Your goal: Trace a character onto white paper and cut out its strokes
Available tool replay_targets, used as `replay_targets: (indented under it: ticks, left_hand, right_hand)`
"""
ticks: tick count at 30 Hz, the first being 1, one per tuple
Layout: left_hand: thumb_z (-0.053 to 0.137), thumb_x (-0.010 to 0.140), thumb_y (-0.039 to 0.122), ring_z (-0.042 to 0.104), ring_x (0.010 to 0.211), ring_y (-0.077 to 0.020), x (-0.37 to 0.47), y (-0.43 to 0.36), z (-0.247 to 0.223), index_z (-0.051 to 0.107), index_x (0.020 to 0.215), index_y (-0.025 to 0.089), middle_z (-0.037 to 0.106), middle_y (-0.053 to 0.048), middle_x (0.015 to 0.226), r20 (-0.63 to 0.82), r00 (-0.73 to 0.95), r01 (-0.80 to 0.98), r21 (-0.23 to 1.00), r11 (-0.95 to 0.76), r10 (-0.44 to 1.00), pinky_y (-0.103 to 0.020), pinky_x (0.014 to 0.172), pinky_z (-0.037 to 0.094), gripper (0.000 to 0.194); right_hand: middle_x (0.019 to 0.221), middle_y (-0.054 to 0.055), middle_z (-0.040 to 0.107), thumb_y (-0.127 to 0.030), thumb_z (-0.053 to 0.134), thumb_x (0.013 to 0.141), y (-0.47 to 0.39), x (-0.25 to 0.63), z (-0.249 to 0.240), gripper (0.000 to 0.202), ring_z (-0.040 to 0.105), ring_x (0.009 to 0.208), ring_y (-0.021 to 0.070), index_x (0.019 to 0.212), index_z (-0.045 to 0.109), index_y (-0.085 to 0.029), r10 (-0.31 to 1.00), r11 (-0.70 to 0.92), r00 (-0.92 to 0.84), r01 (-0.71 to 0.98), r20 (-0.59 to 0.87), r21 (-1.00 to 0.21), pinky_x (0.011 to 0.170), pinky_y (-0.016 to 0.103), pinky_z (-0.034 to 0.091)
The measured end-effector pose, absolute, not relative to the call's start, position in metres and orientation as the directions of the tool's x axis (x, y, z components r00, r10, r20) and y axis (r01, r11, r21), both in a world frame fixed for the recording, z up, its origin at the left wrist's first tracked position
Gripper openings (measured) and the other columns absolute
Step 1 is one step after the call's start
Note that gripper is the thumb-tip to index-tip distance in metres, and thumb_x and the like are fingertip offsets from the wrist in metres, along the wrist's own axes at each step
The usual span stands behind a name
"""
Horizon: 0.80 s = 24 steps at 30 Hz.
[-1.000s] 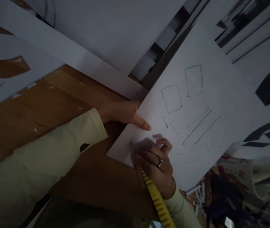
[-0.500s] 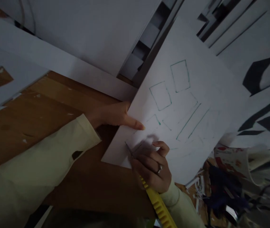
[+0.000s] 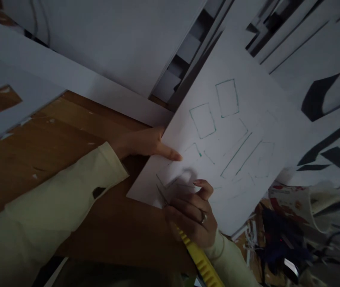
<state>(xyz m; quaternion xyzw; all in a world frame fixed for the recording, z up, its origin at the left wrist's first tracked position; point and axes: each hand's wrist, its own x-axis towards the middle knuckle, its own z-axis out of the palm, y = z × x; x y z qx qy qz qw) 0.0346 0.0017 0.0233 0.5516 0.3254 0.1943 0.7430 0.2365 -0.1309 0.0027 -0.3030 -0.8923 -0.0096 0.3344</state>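
Observation:
A white board (image 3: 259, 95) with green marker outlines of rectangles and lines lies tilted across the wooden table. My left hand (image 3: 150, 143) holds its left edge, with the thumb flat on top and the other fingers hidden below. In my right hand (image 3: 192, 213) is a yellow utility knife (image 3: 201, 259), its thin blade out and pointing up-left over the board's near corner. The blade tip is beside a small drawn green corner; whether it touches the surface I cannot tell. My right index finger is raised in a curl.
White sheets with cut-out openings (image 3: 325, 97) stand or lie at the right and back. A paper cup (image 3: 292, 203) with a red print sits at the lower right, near paper scraps and a dark cloth. Small scraps dot the wooden table (image 3: 77, 119).
The knife blade has shifted slightly toward the board's near edge, uncovering more of the drawn corner. My left hand keeps its hold. The view has moved a little.

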Motion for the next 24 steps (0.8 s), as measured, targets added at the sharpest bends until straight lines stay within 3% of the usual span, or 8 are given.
replay_targets:
  ticks: [3, 14, 24]
  left_hand:
    - [0.077, 0.076, 0.029, 0.064, 0.091, -0.0235, 0.035, 0.002, 0.022, 0.067, 0.109, 0.01, 0.073, -0.008, 0.1, -0.275, 0.695, 0.081, 0.948, 0.308, 0.664, -0.036, 0.086, 0.049, 0.039]
    - [0.083, 0.067, 0.034, 0.066, 0.097, -0.0247, 0.037, 0.004, 0.017, 0.07, 0.099, 0.02, 0.074, -0.003, 0.099, -0.268, 0.707, 0.057, 0.944, 0.325, 0.655, -0.034, 0.086, 0.05, 0.037]
    - [0.079, 0.064, 0.029, 0.065, 0.087, -0.0211, 0.037, 0.004, 0.016, 0.07, 0.091, 0.018, 0.072, -0.001, 0.09, -0.274, 0.732, 0.026, 0.927, 0.375, 0.624, -0.032, 0.083, 0.051, 0.031]
  right_hand:
    - [0.069, -0.008, 0.066, -0.013, 0.056, 0.094, -0.122, 0.228, 0.007, 0.011, 0.061, 0.063, 0.0074, 0.09, 0.062, -0.02, 0.551, 0.806, -0.492, 0.522, 0.674, -0.279, 0.105, 0.046, 0.043]
    - [0.069, -0.007, 0.069, -0.009, 0.061, 0.093, -0.118, 0.222, 0.012, 0.01, 0.064, 0.064, 0.0084, 0.092, 0.063, -0.019, 0.599, 0.775, -0.526, 0.569, 0.603, -0.274, 0.109, 0.049, 0.038]
    - [0.069, -0.007, 0.067, -0.008, 0.056, 0.094, -0.114, 0.219, 0.009, 0.014, 0.061, 0.067, 0.0089, 0.091, 0.063, -0.019, 0.602, 0.777, -0.533, 0.564, 0.595, -0.28, 0.098, 0.045, 0.041]
